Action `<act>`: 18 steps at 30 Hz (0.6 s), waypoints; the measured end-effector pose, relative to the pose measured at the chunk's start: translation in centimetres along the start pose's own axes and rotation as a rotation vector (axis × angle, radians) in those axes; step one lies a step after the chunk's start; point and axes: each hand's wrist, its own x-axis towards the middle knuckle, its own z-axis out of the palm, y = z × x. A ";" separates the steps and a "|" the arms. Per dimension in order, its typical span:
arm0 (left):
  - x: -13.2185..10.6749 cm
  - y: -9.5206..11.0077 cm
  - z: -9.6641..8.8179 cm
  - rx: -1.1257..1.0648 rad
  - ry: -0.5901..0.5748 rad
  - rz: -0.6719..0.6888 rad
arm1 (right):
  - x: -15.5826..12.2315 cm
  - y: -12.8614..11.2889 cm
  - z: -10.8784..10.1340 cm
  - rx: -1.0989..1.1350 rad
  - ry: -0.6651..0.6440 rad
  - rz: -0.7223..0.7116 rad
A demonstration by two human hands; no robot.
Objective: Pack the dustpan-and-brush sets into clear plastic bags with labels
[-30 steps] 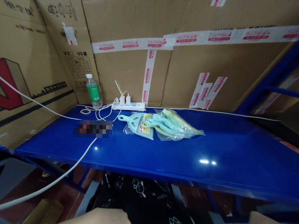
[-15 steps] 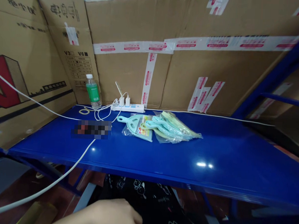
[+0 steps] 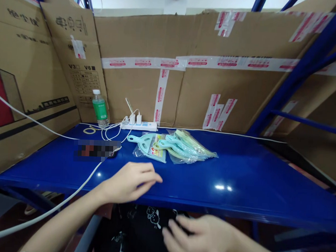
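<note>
Left hand (image 3: 131, 181) and right hand (image 3: 201, 235) are apart, both empty; step appears pre-contact; touching the bagged dustpan-and-brush sets (image 3: 187, 149) beyond the left hand calls for forward extension.

Blue glossy table (image 3: 254, 173), front edge running full width. Cardboard back panel (image 3: 138, 36) stands behind it; left side closed off by printed cardboard (image 3: 35, 55), marked V3/V6. Long white-and-red tape band (image 3: 203, 63) across the back, one vertical strip (image 3: 161, 96) below it, cluster of short strips (image 3: 219, 113) further right. Blue metal post (image 3: 291, 79) slants at right with a crossbar (image 3: 308, 121). White wall (image 3: 144, 2) above the cardboard. Reddish floor (image 3: 106, 212), dim under the table. Overhead glare (image 3: 223, 188) on the tabletop.
</note>
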 end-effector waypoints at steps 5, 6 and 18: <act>4.3 -4.1 -0.2 0.494 -0.054 -0.021 | 3.2 10.5 -2.8 -0.294 -0.158 0.226; 4.9 -4.8 -0.2 0.548 -0.093 -0.021 | 3.5 12.1 -2.6 -0.290 -0.201 0.323; 3.9 -7.8 1.8 0.603 -0.195 0.021 | 1.9 15.4 4.2 -0.193 -0.592 0.808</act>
